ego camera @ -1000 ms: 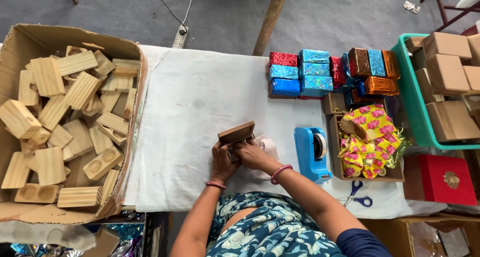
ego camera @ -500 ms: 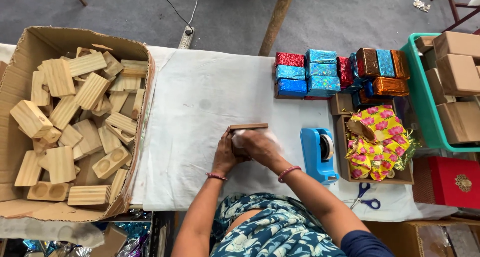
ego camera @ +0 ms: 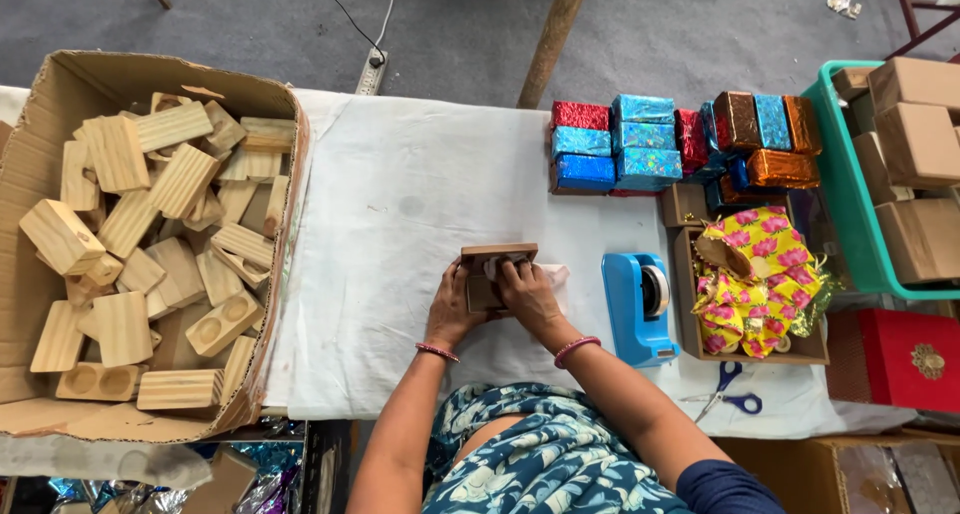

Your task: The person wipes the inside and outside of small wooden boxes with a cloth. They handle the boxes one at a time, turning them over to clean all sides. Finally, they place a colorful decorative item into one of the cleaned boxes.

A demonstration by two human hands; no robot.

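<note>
Both hands are closing on the small wooden box (ego camera: 497,274): the left hand (ego camera: 452,309) is gripping its left side, the right hand (ego camera: 527,292) is pressing fingers over its top. The box is resting on the white-clothed surface (ego camera: 400,204), left of the blue tape dispenser (ego camera: 640,304).

**Wrapped Boxes and Cartons Around the Tabletop**

A large open cardboard carton (ego camera: 40,174) stood at the left. Small foil-wrapped boxes (ego camera: 640,144), red, blue and copper, were stacked at the far right of the tabletop (ego camera: 400,204). Plain brown cardboard boxes (ego camera: 915,144) filled a green crate (ego camera: 845,204). A red gift box (ego camera: 905,359) lay below it.
</note>
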